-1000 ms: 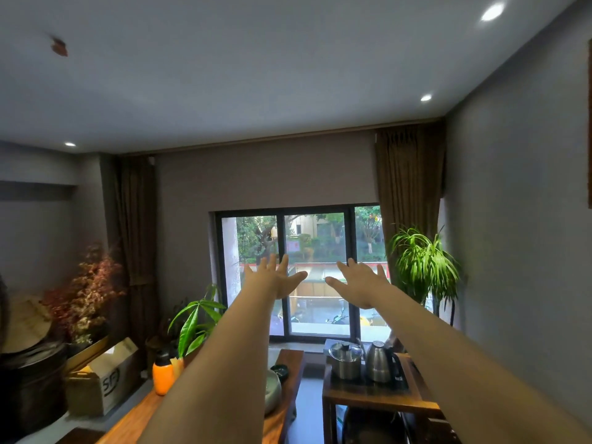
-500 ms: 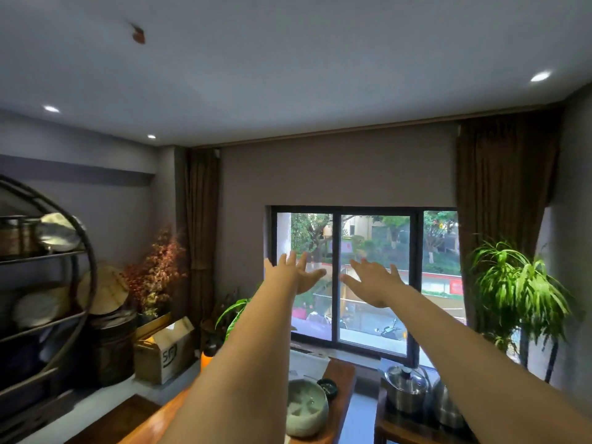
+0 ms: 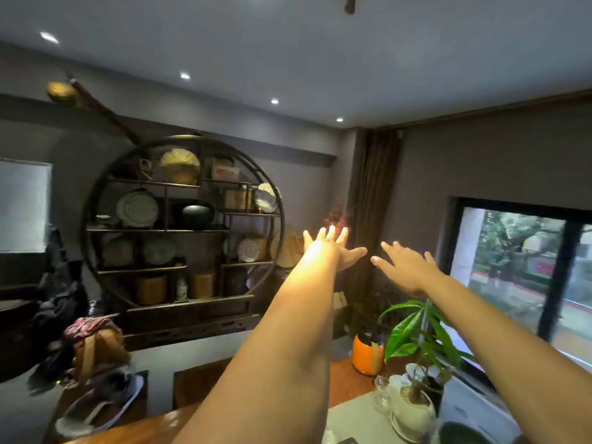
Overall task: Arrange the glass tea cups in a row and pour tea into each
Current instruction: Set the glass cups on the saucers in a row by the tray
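Both my arms stretch out in front of me at chest height, far above the table. My left hand [image 3: 331, 248] is flat with fingers spread and holds nothing. My right hand [image 3: 407, 267] is also flat, fingers apart, empty, a short gap to the right of the left one. A small glass tea cup [image 3: 381, 394] stands on the grey tea mat [image 3: 352, 418] at the lower right, under and between my forearms. Other cups are hidden or too blurred to make out.
A round dark display shelf [image 3: 182, 225] with plates and jars fills the left wall. An orange bottle [image 3: 366, 355], a leafy plant [image 3: 416, 334] in a white pot [image 3: 411, 415] and a window [image 3: 525, 267] are at right. The wooden table edge [image 3: 150, 427] runs along the bottom.
The view has swung left, from the window and kettles to the round shelf. Both hands stay raised and spread, and the tea mat with a cup has come into view.
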Available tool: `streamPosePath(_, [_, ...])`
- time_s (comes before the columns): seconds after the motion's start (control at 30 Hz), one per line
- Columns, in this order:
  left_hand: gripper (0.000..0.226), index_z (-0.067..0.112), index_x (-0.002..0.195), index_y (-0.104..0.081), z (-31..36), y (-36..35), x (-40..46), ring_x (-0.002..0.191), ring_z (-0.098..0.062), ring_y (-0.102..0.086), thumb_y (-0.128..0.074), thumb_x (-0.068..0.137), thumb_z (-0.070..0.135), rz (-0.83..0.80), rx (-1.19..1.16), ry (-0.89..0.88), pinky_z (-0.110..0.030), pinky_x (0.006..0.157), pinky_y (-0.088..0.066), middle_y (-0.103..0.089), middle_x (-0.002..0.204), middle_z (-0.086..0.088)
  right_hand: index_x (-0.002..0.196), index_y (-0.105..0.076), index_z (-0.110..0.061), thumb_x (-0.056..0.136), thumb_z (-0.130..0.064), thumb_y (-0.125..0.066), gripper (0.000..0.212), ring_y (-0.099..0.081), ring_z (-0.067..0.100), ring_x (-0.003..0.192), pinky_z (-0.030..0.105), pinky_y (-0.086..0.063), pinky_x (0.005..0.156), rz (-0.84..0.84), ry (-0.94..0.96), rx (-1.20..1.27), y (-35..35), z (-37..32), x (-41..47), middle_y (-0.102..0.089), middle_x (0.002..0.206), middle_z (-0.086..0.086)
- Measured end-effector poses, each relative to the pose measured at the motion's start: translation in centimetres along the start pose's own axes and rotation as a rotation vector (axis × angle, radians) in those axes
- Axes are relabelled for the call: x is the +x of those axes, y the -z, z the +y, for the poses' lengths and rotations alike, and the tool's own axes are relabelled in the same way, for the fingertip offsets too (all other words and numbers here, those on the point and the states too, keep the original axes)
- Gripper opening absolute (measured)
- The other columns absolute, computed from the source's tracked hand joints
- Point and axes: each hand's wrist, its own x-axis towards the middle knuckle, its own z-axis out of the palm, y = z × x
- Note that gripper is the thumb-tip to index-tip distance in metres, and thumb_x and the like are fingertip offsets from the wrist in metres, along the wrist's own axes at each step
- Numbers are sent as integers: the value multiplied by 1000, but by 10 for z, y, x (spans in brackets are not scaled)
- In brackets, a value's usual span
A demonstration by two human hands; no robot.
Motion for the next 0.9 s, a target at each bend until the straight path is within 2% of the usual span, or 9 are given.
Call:
streamPosePath(0.3, [81, 28, 157, 4, -145, -8, -33, 151, -27, 9, -19, 93, 72, 39, 56, 312, -58, 115, 10, 8, 165, -4, 159, -10, -29, 98, -65, -17, 71, -14, 28, 154, 57, -4, 120, -97, 376, 101, -48, -149, 61, -10, 168, 4])
streamPosePath(0.43, [83, 28, 157, 4, -187, -29, -78, 151, -26, 8, -14, 90, 75, 28, 86, 417, -58, 115, 9, 8, 165, -3, 158, -16, -26, 97, -63, -21, 71, -23, 32, 151, 60, -11, 119, -45, 542, 176, -75, -208, 55, -17, 167, 8])
streamPosePath(0.67, [77, 28, 156, 6, -222, -80, -162, 151, -24, 8, -17, 95, 69, -18, 70, 572, -57, 115, 8, 9, 165, -2, 157, -20, -21, 99, -57, -25, 68, -28, 37, 148, 64, -15, 117, -32, 745, 355, -145, -282, 8, -24, 164, 15])
streamPosePath(0.9, [75, 28, 157, 7, -233, -153, -241, 151, -22, 8, -19, 97, 65, -64, 3, 677, -57, 116, 7, 9, 165, -2, 158, -17, -22, 98, -62, -23, 72, -24, 33, 150, 62, -13, 117, -197, 888, 411, -230, -305, -50, -20, 165, 13])
